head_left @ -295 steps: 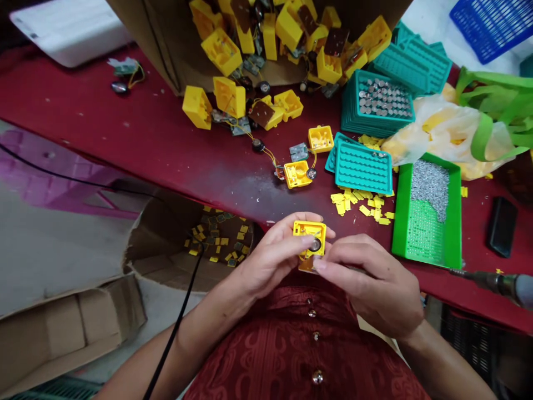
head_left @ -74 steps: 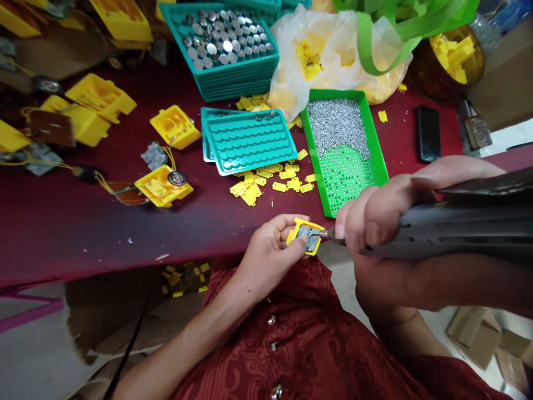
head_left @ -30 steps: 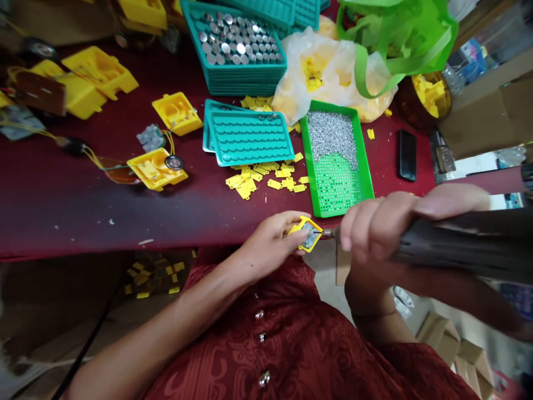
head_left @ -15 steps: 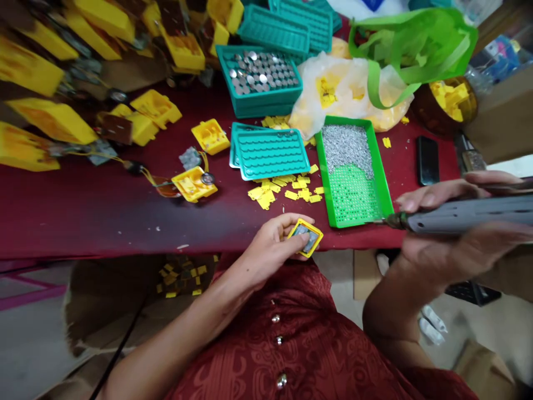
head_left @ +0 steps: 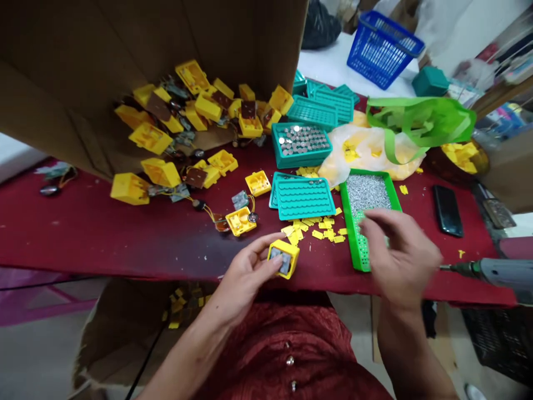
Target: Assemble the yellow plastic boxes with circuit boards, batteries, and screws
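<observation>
The left hand (head_left: 245, 272) pinches a yellow plastic case (head_left: 283, 258) between thumb and fingers, over the front edge of the red table (head_left: 83, 233). The right hand (head_left: 402, 255), blurred, has its fingers spread above a green tray (head_left: 352, 222). A grey power tool (head_left: 495, 272) sits at right, a cardboard box (head_left: 83, 83) upper left, and a blue basket (head_left: 383, 50) upper right.

Nothing here is legible: no text, label, brand or number can be read, and any marks on the yellow plastic housing (head_left: 283, 258) are too small to tell
</observation>
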Action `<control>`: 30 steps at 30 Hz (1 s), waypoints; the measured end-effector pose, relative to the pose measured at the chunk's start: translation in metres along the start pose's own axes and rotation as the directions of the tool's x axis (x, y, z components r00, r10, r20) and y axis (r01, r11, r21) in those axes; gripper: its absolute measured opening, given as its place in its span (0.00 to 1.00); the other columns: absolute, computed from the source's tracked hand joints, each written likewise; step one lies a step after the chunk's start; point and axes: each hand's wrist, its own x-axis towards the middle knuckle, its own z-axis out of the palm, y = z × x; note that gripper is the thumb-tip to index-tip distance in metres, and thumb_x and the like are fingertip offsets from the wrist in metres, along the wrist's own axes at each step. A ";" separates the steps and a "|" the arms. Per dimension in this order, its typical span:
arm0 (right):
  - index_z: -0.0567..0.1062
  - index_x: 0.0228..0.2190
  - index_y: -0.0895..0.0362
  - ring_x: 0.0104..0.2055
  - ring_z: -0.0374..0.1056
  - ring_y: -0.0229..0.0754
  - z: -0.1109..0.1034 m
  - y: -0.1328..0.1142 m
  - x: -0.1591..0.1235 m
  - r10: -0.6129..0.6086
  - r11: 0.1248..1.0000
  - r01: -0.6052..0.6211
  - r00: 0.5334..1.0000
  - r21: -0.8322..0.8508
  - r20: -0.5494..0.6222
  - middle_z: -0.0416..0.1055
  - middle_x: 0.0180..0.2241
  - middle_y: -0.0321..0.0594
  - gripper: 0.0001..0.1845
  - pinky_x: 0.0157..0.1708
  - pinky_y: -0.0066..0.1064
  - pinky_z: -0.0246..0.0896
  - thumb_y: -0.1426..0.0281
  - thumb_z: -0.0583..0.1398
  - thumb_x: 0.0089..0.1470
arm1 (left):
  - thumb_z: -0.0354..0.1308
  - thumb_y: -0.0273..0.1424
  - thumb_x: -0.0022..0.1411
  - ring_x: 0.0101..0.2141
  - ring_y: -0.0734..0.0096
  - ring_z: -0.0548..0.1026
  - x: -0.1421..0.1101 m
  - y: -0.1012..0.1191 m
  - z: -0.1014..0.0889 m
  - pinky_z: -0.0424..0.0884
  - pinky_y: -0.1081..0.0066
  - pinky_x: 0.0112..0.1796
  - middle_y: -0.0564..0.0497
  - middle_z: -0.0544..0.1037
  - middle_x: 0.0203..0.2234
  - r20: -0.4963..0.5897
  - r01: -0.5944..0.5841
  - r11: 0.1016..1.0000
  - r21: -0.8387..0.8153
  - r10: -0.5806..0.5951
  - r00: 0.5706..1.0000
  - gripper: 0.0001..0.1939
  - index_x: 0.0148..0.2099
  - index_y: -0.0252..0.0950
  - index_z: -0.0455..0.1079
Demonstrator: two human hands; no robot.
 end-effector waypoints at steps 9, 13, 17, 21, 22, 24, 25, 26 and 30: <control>0.81 0.36 0.63 0.39 0.66 0.49 0.098 0.048 0.080 0.124 0.854 0.040 0.952 -0.518 0.278 0.75 0.36 0.54 0.18 0.43 0.41 0.60 0.78 0.51 0.57 | 0.74 0.35 0.48 0.30 0.77 0.70 -0.001 0.002 -0.013 0.65 0.80 0.27 0.49 0.77 0.37 0.080 0.040 0.985 -0.171 -0.026 0.996 0.26 0.50 0.38 0.77; 0.80 0.38 0.63 0.40 0.62 0.50 0.112 0.052 0.077 0.129 0.823 0.064 0.947 -0.564 0.296 0.73 0.38 0.55 0.19 0.42 0.41 0.58 0.77 0.50 0.58 | 0.71 0.42 0.52 0.27 0.79 0.67 0.002 0.002 -0.015 0.64 0.79 0.29 0.51 0.75 0.29 0.129 0.045 0.995 -0.093 -0.033 0.991 0.26 0.52 0.38 0.77; 0.79 0.39 0.60 0.43 0.61 0.49 0.115 0.053 0.074 0.080 0.831 0.131 0.934 -0.541 0.349 0.73 0.41 0.52 0.17 0.44 0.38 0.57 0.74 0.50 0.61 | 0.69 0.47 0.53 0.33 0.73 0.72 0.002 0.002 -0.018 0.68 0.78 0.32 0.47 0.79 0.34 0.088 -0.043 0.999 -0.034 0.046 0.995 0.29 0.53 0.37 0.77; 0.79 0.38 0.59 0.41 0.62 0.48 0.116 0.057 0.079 0.048 0.836 0.172 0.923 -0.521 0.382 0.73 0.39 0.50 0.17 0.41 0.36 0.58 0.72 0.51 0.62 | 0.68 0.46 0.54 0.36 0.68 0.77 0.003 0.000 -0.020 0.72 0.77 0.29 0.44 0.81 0.38 0.078 -0.046 0.996 -0.079 0.052 0.996 0.26 0.49 0.35 0.78; 0.79 0.38 0.59 0.40 0.63 0.47 0.116 0.057 0.080 0.043 0.836 0.179 0.921 -0.519 0.387 0.72 0.38 0.49 0.17 0.40 0.36 0.58 0.71 0.51 0.62 | 0.68 0.46 0.55 0.37 0.67 0.78 0.003 0.000 -0.020 0.74 0.77 0.29 0.43 0.82 0.39 0.086 -0.031 0.994 -0.101 0.040 0.996 0.25 0.48 0.34 0.78; 0.79 0.37 0.58 0.39 0.63 0.47 0.117 0.058 0.081 0.039 0.836 0.185 0.919 -0.517 0.392 0.72 0.38 0.49 0.17 0.39 0.36 0.58 0.71 0.51 0.62 | 0.66 0.44 0.57 0.38 0.64 0.80 0.004 0.000 -0.020 0.77 0.74 0.32 0.41 0.82 0.40 0.096 -0.006 0.988 -0.153 0.021 0.995 0.23 0.47 0.32 0.78; 0.79 0.37 0.59 0.39 0.63 0.47 0.117 0.058 0.081 0.042 0.835 0.181 0.920 -0.519 0.389 0.72 0.38 0.50 0.17 0.39 0.36 0.58 0.72 0.50 0.61 | 0.65 0.43 0.59 0.38 0.62 0.81 0.005 0.001 -0.019 0.78 0.74 0.33 0.40 0.83 0.40 0.096 0.004 0.984 -0.178 0.014 0.995 0.21 0.47 0.32 0.77; 0.79 0.36 0.59 0.39 0.63 0.47 0.117 0.057 0.080 0.049 0.834 0.172 0.924 -0.525 0.380 0.72 0.37 0.50 0.17 0.39 0.36 0.58 0.73 0.50 0.61 | 0.64 0.42 0.61 0.38 0.61 0.82 0.005 0.001 -0.019 0.79 0.73 0.33 0.40 0.83 0.40 0.093 0.011 0.980 -0.201 0.007 0.996 0.20 0.47 0.31 0.77; 0.75 0.38 0.62 0.40 0.63 0.50 0.116 0.049 0.068 0.095 0.825 0.101 0.945 -0.556 0.314 0.70 0.38 0.54 0.17 0.43 0.41 0.58 0.77 0.47 0.59 | 0.56 0.36 0.68 0.38 0.59 0.83 0.009 0.000 -0.016 0.80 0.72 0.33 0.38 0.83 0.40 0.075 0.032 0.959 -0.280 -0.011 0.997 0.16 0.46 0.29 0.77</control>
